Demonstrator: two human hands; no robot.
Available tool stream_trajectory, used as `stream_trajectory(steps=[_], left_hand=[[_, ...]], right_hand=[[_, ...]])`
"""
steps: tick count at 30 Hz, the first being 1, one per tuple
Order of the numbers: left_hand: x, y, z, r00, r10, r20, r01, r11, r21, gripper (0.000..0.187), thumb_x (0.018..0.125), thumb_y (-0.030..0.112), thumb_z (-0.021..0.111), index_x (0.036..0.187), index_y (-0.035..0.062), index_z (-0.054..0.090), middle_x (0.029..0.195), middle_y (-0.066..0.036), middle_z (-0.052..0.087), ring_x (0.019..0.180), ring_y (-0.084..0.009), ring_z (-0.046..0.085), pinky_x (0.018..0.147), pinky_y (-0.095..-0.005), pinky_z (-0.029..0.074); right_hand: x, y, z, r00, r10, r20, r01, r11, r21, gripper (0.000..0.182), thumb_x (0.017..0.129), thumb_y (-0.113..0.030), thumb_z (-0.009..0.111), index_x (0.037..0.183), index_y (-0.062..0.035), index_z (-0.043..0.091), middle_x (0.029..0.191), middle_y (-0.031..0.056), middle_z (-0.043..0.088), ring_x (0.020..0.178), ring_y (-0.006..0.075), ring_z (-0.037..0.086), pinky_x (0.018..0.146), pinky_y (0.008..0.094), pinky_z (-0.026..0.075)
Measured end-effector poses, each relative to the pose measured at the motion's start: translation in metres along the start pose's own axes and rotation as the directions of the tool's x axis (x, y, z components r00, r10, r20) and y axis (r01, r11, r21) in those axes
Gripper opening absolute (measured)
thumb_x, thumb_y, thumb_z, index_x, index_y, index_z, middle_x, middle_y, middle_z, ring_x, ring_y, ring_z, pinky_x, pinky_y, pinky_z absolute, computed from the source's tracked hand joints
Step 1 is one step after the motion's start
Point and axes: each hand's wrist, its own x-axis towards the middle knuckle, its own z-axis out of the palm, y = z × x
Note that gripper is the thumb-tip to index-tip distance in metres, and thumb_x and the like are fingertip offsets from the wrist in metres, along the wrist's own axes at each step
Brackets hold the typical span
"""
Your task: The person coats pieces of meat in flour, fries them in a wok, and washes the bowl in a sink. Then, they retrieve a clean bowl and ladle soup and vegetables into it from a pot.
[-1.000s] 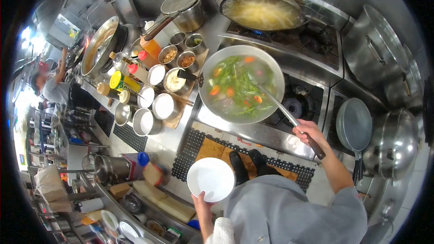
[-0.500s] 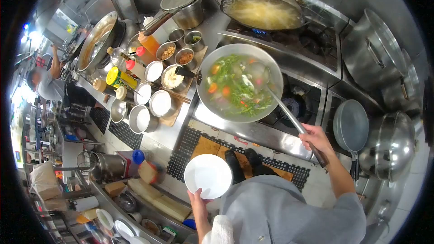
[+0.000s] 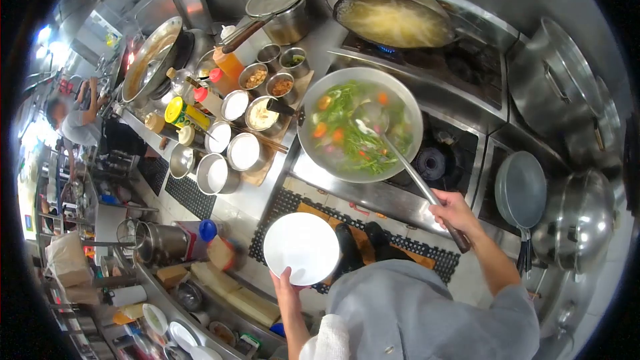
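Note:
My left hand point(image 3: 288, 293) grips a white bowl point(image 3: 301, 247) by its near rim, thumb over the edge; nothing shows inside it. In my right hand point(image 3: 455, 213) is the long handle of a metal ladle point(image 3: 415, 177), fingers wrapped round it. The ladle's head lies in the broth of a large pan point(image 3: 417, 127) on the stove. Green leaves point(image 3: 347, 103), orange carrot pieces point(image 3: 320, 131) and pale bits float in that soup. The bowl is held apart from the pan, on its near left side.
A wok of bubbling yellowish liquid point(image 3: 393, 21) sits over a blue flame behind. Steel tubs of seasonings point(image 3: 263, 117) and squeeze bottles point(image 3: 229, 63) crowd the left counter. A frying pan point(image 3: 521, 190) and large pots point(image 3: 557, 60) stand right. Another person point(image 3: 80, 123) works far left.
The ladle's head has shifted left through the soup, and my right hand has moved slightly left with it. My left hand has brought the bowl a little left and up.

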Motion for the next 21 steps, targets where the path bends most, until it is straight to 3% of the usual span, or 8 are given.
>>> stream_trajectory(steps=[5,8,10,11,15,18,21], left_hand=[[0.006,0.005,-0.002,0.997,0.062,0.035,-0.061,0.998,-0.028,0.064,0.09,0.024,0.05,0.146,0.0118,0.021,0.127,-0.015,0.049,0.095,-0.0268,0.064,0.055,-0.0334,0.056],[0.009,0.008,-0.001,0.994,0.092,0.061,-0.089,0.995,-0.053,0.065,0.09,0.024,0.051,0.146,0.0117,0.021,0.128,-0.015,0.048,0.094,-0.0265,0.063,0.055,-0.0339,0.056],[0.01,0.011,0.002,0.993,0.097,0.064,-0.093,0.994,-0.054,0.064,0.091,0.024,0.051,0.146,0.0115,0.021,0.128,-0.015,0.048,0.095,-0.0262,0.063,0.055,-0.0338,0.056],[0.011,0.013,0.003,0.993,0.099,0.068,-0.096,0.994,-0.051,0.064,0.091,0.024,0.051,0.146,0.0113,0.021,0.128,-0.016,0.047,0.095,-0.0259,0.063,0.055,-0.0338,0.056],[0.019,0.018,0.008,0.989,0.123,0.081,-0.117,0.991,-0.069,0.064,0.091,0.025,0.051,0.146,0.0106,0.022,0.128,-0.015,0.047,0.095,-0.0255,0.063,0.053,-0.0331,0.056],[0.023,0.031,0.019,0.986,0.119,0.117,-0.112,0.991,-0.068,0.064,0.092,0.026,0.051,0.146,0.0103,0.021,0.129,-0.015,0.047,0.096,-0.0253,0.062,0.055,-0.0328,0.056],[0.033,0.04,0.034,0.981,0.187,0.057,-0.184,0.982,-0.047,0.06,0.094,0.029,0.049,0.145,0.0084,0.025,0.122,-0.015,0.054,0.092,-0.0233,0.066,0.051,-0.0305,0.055]], right_hand=[[0.003,0.004,0.003,1.0,-0.015,0.009,0.016,0.993,-0.119,0.047,0.089,-0.003,0.058,0.135,-0.0032,0.05,0.06,-0.0036,0.049,0.047,0.0045,0.048,0.042,0.0215,0.041],[0.0,-0.008,0.005,0.999,-0.015,0.033,0.014,1.0,0.025,0.036,0.089,-0.004,0.059,0.124,0.0011,0.055,0.059,-0.0032,0.048,0.047,0.0042,0.046,0.042,0.0216,0.039],[0.0,-0.017,-0.002,0.994,0.084,0.066,-0.098,0.96,0.262,0.017,0.089,-0.007,0.058,0.103,0.0021,0.058,0.061,-0.0021,0.048,0.048,0.0036,0.044,0.042,0.0208,0.036],[0.003,-0.01,-0.016,0.99,0.069,0.126,-0.099,0.962,0.254,0.009,0.09,-0.008,0.057,0.089,-0.0003,0.053,0.067,-0.0003,0.048,0.05,0.0036,0.043,0.042,0.0199,0.034],[-0.001,-0.014,-0.023,0.991,0.053,0.125,-0.1,0.91,0.402,0.013,0.093,-0.009,0.053,0.095,0.003,0.05,0.073,0.0029,0.051,0.048,0.0038,0.042,0.039,0.019,0.034],[-0.005,-0.018,-0.031,0.989,0.05,0.139,-0.102,0.911,0.4,0.013,0.094,-0.01,0.053,0.095,0.0028,0.05,0.073,0.0034,0.051,0.047,0.0034,0.043,0.036,0.0191,0.034],[-0.011,-0.024,-0.036,0.989,0.006,0.15,-0.068,0.91,0.409,0.013,0.093,-0.01,0.053,0.095,0.0024,0.05,0.073,0.0037,0.052,0.047,0.0034,0.044,0.035,0.0193,0.034]])
